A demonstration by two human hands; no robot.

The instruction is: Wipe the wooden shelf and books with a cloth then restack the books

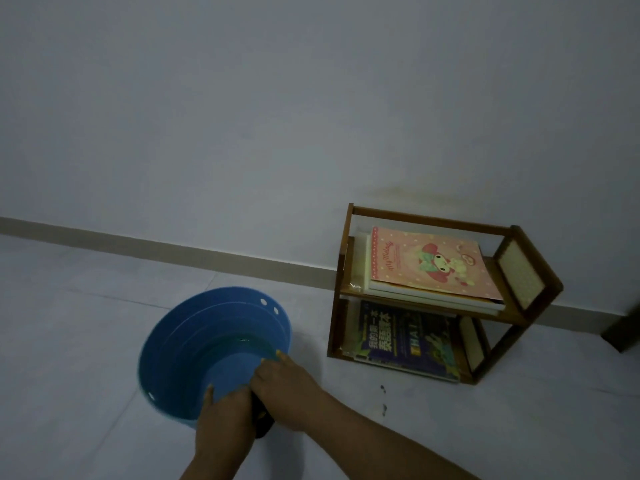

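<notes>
A small wooden shelf (519, 323) with two tiers stands on the floor against the wall at the right. A stack of books topped by a pink book (429, 263) lies on its upper tier, and a dark blue book (405, 337) lies on the lower tier. A blue basin (180, 341) with a little water sits on the floor at centre left. My left hand (221, 420) and my right hand (287, 386) meet over the basin's near rim and grip a dark cloth (261, 415) between them; most of the cloth is hidden.
The floor is pale tile with a beige skirting board (173, 252) along the white wall. A few dark spots (382, 398) mark the floor in front of the shelf. A dark furniture edge (623, 327) shows at the far right.
</notes>
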